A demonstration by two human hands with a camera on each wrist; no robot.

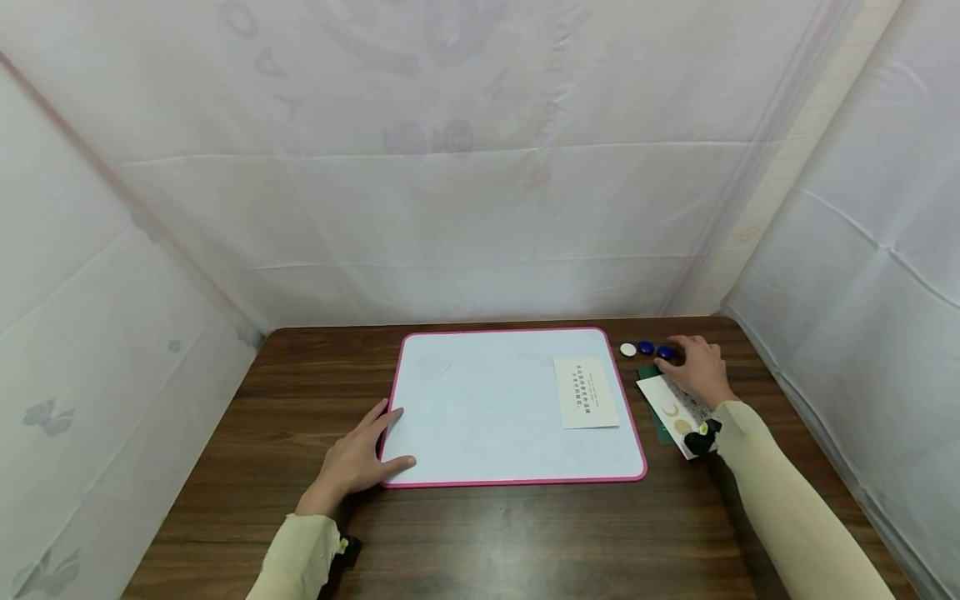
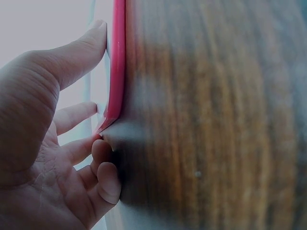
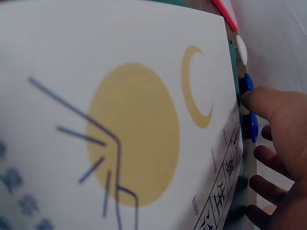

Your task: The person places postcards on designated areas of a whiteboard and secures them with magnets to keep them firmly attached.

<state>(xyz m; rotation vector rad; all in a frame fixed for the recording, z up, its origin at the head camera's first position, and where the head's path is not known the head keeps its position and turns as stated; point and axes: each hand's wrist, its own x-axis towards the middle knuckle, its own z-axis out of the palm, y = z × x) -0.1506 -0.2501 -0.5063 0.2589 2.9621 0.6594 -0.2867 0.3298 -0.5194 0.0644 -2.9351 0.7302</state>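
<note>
A whiteboard [image 1: 480, 400] with a pink frame lies on the table. My left hand [image 1: 357, 454] rests at its lower left corner, thumb and forefinger spread over the edge; in the left wrist view, the other fingers bend beside the pink rim [image 2: 116, 62]. On the board's right part lies a cream card [image 1: 586, 392] with printed characters. At the far right, my right hand [image 1: 697, 369] reaches over the cards, its thumb [image 3: 264, 100] right by two blue round magnets [image 1: 646, 347]. Its other fingers are spread and bent. A white round magnet [image 1: 627, 350] sits left of the blue ones.
Under my right wrist lies a white card [image 3: 62, 48] with a yellow disc and crescent, partly over a green card [image 1: 663, 429]. The dark wooden table [image 1: 480, 542] ends at white cloth walls [image 1: 450, 233] at the back and both sides.
</note>
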